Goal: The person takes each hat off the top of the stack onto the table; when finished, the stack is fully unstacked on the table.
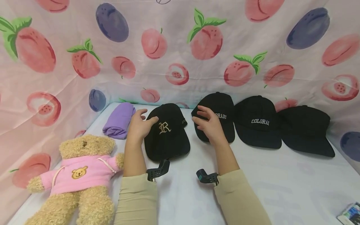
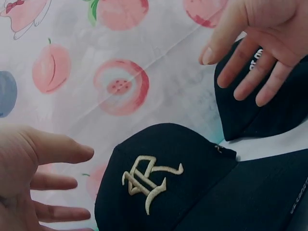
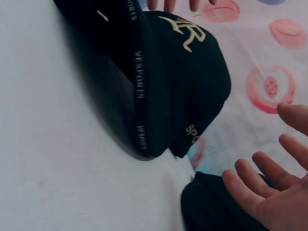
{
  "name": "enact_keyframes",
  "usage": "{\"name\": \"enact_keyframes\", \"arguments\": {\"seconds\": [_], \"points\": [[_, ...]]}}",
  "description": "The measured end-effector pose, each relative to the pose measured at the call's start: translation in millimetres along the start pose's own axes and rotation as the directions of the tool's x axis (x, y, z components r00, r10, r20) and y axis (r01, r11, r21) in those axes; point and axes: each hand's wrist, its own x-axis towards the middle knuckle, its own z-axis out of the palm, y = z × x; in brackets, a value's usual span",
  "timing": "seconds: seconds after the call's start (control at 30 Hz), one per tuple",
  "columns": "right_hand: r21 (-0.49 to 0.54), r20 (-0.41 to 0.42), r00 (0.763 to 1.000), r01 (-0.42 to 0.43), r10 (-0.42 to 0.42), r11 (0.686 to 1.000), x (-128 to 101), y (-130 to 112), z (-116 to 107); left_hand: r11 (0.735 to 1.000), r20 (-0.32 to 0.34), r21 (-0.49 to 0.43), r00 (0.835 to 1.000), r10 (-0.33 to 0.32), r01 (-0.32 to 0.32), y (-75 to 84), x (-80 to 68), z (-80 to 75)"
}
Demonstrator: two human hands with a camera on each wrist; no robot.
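Observation:
A black baseball cap with a gold letter R (image 1: 166, 134) lies on the white surface, brim toward me. My left hand (image 1: 140, 125) is at its left side, fingers spread, with the thumb overlapping the crown in the head view. In the left wrist view a small gap shows between the fingers (image 2: 62, 149) and the cap. My right hand (image 1: 209, 125) hovers with parted fingers in front of a black cap lettered in white (image 1: 229, 131), partly covering its lettering. Neither hand holds anything. In the right wrist view, the R cap's brim edge (image 3: 139, 96) carries small white lettering.
To the right sit a black COLORADO cap (image 1: 258, 132) and another black cap (image 1: 306, 134). A folded purple cloth (image 1: 119, 122) lies at the back left, above a teddy bear (image 1: 84, 175) in a pink top. A small colourful packet (image 1: 350, 214) is at the right edge. Fruit-printed fabric (image 1: 208, 72) hangs behind.

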Motion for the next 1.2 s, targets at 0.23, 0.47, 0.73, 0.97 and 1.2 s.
{"name": "enact_keyframes", "arguments": {"seconds": [0.23, 0.47, 0.73, 0.97, 1.2], "points": [[0.014, 0.041, 0.999, -0.034, 0.033, 0.999, 3, 9, 6, 0.996, 0.057, 0.054, 0.996, -0.071, 0.068, -4.2, 1.9, -3.7], [-0.062, 0.128, 0.989, -0.06, 0.067, 0.996, 5, 12, 16, 0.984, 0.173, 0.149, 0.977, -0.124, 0.099, -10.0, 4.2, -3.5], [-0.044, 0.216, 0.969, -0.111, 0.118, 0.993, 8, 22, 25, 0.979, 0.196, 0.166, 0.969, -0.152, 0.12, -16.1, 7.1, -1.7], [-0.011, 0.254, 0.957, -0.143, 0.141, 0.99, 8, 24, 28, 0.982, 0.189, 0.155, 0.972, -0.137, 0.108, -20.8, 10.9, 0.4], [-0.037, 0.263, 0.955, -0.129, 0.134, 0.991, 9, 30, 32, 0.991, 0.173, -0.02, 0.977, -0.123, 0.129, -26.2, 14.9, 3.9]]}}
